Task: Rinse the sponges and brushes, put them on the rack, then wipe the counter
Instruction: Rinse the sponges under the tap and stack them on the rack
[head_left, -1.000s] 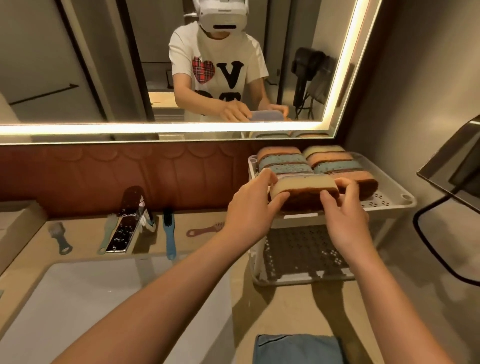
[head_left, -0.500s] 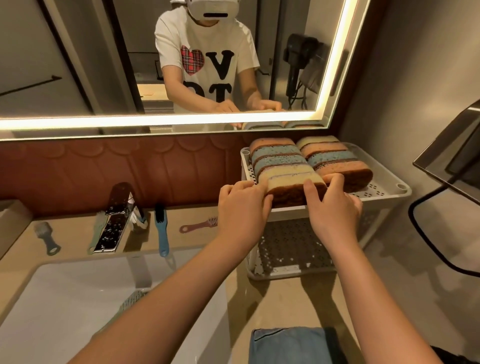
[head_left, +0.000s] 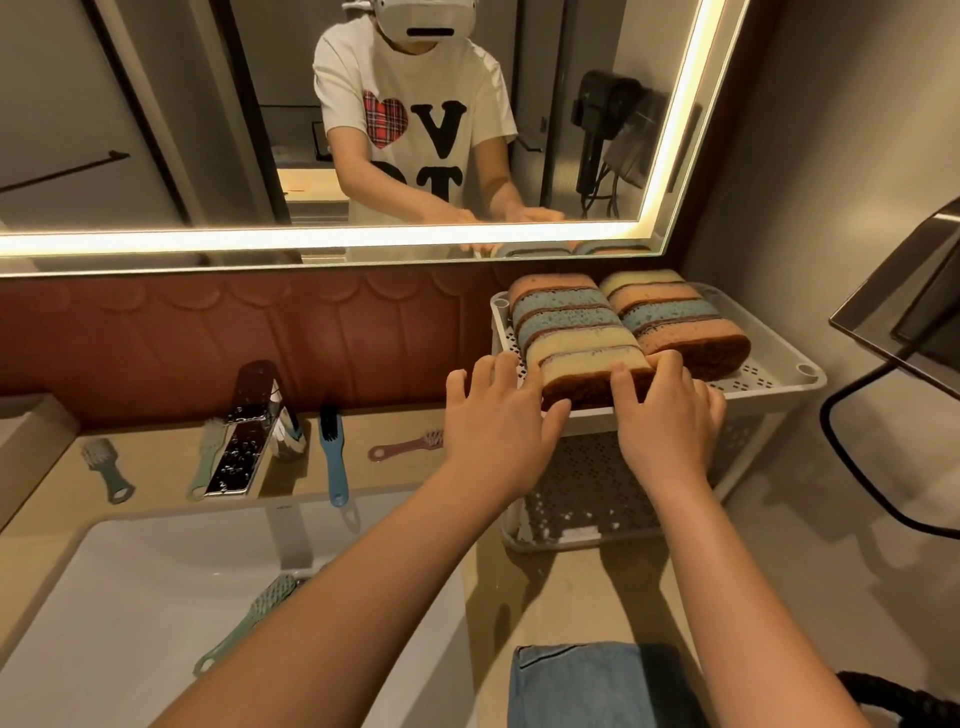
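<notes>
Racking the sponges is the step in hand: the yellow-topped sponge (head_left: 587, 358) sits at the front edge of the rack (head_left: 769, 384), on its top tier. The left hand (head_left: 498, 415) touches its left end and the right hand (head_left: 670, 415) presses its front, both with fingers straight and gripping nothing. Likely next are the brushes: the blue brush (head_left: 332, 457) at the back edge of the counter (head_left: 156, 467) and the green brush (head_left: 249, 623) in the sink (head_left: 130, 597) need rinsing.

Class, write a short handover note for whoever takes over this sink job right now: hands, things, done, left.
Left hand open, fingertips at the left end of the front yellow-and-brown sponge; right hand open, fingers pressing its front.
Done: sponges in two rows on the white perforated plastic rack's top tier.
Left: grey brush, pale green brush, blue brush, pink brush on the beige counter, teal brush in the white sink; then wiping, perhaps with the folded blue cloth.
</notes>
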